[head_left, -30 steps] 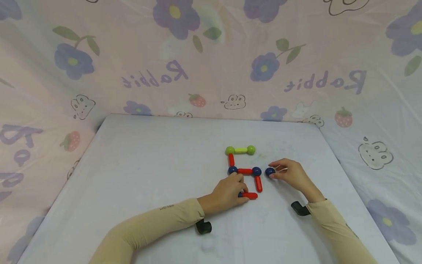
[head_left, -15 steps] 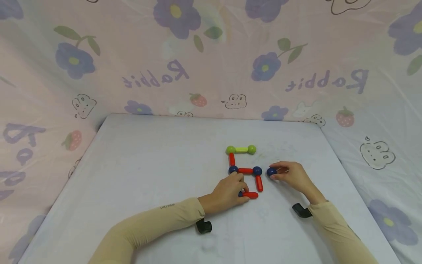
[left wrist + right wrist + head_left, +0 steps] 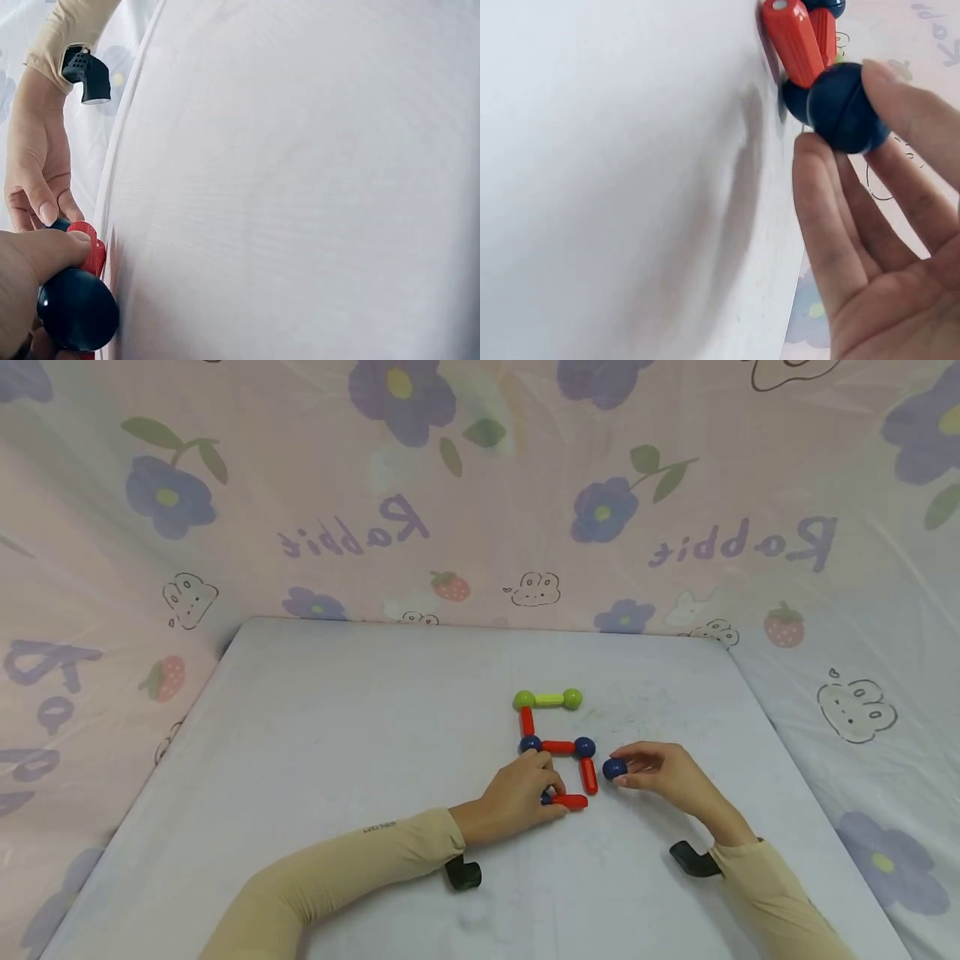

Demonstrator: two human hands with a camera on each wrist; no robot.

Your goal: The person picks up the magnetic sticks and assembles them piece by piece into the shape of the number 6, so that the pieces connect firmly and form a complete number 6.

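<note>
My left hand grips a red magnetic rod by the end where a blue ball is attached; the thumb lies on the rod in the left wrist view. Its other fingers reach up to a blue ball of the joined figure and partly cover the left side. My right hand pinches a loose blue ball between thumb and fingertips, just right of an upright red rod. That rod hangs from another blue ball, with a red rod running left from it.
Behind, a red rod leads up to a green ball, a light green rod and a second green ball. White cloth covers the table. A black wrist camera sits at the right sleeve.
My right hand has moved nearer the table's front with the blue ball, which now sits beside the upright red rod. My left hand has stayed in place.
</note>
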